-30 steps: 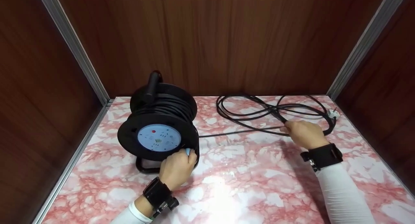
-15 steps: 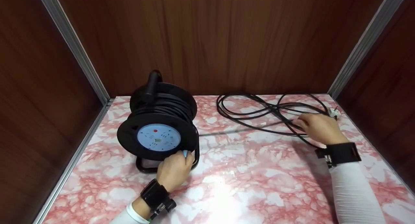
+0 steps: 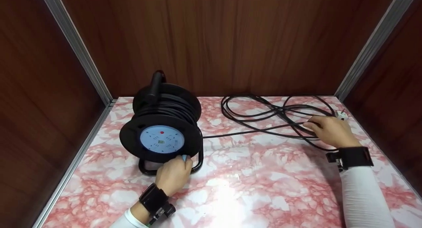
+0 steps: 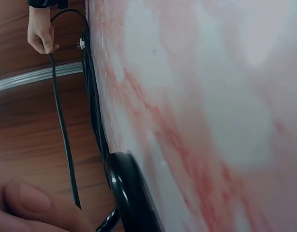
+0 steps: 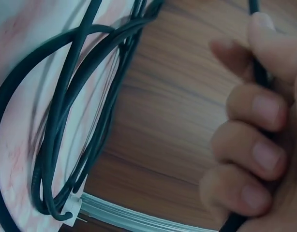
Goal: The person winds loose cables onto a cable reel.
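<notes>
A black cable reel (image 3: 132,137) stands on the left of the table in the head view, a pale blue socket disc (image 3: 162,139) on its front face. My left hand (image 3: 174,175) grips the small blue knob (image 3: 184,157) low on that face; in the left wrist view only a few of its fingers (image 4: 30,200) show. Over at the right, my right hand (image 3: 333,130) holds the black cable (image 3: 230,134), which runs taut from the reel. The right wrist view has its fingers (image 5: 250,150) curled round the cable.
Loose loops of cable (image 3: 230,115) lie at the back right, ending in a white plug (image 3: 342,115) near the right wall. Wood-pattern panels (image 3: 247,43) enclose the marbled table (image 3: 250,188) at the back and both sides. The reel's tubular stand (image 3: 148,172) rests on the table.
The reel's face has turned a little clockwise, my left hand shifting left and down with the knob. My right hand has moved right along with the cable.
</notes>
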Demonstrator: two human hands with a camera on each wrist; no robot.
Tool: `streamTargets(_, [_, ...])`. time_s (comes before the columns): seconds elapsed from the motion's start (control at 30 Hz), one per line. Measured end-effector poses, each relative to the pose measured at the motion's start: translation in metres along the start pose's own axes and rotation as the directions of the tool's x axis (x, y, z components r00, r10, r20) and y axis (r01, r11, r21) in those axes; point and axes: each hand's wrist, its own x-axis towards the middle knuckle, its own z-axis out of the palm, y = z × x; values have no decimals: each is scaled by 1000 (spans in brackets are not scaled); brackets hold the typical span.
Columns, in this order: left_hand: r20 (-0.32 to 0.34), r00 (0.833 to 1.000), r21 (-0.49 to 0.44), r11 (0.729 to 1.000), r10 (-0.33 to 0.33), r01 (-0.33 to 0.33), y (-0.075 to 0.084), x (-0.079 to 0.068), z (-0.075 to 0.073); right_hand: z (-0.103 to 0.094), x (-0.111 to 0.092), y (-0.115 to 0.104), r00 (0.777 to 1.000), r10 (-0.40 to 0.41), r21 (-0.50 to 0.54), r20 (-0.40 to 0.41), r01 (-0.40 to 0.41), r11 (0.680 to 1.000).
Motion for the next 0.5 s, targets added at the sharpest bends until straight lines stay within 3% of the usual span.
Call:
streamTargets(0.1, [20, 1000, -2, 1000, -7, 7, -2, 0, -1, -2, 2, -2, 996, -16, 2, -88, 16, 1000])
streamTargets(0.27, [37, 999, -17, 1000, -14, 15, -2, 1, -2, -6, 5, -10, 966, -29, -60, -255, 15, 998])
streamTargets(0.33, [33, 999, -17, 1000, -17, 18, -4, 1, -2, -6, 5, -9, 969, -20, -63, -247, 4, 998])
streamTargets(0.5, [1, 1000, 2, 1000, -28, 28, -11, -2, -1, -4, -2, 3, 994, 3, -2, -113, -3, 1000])
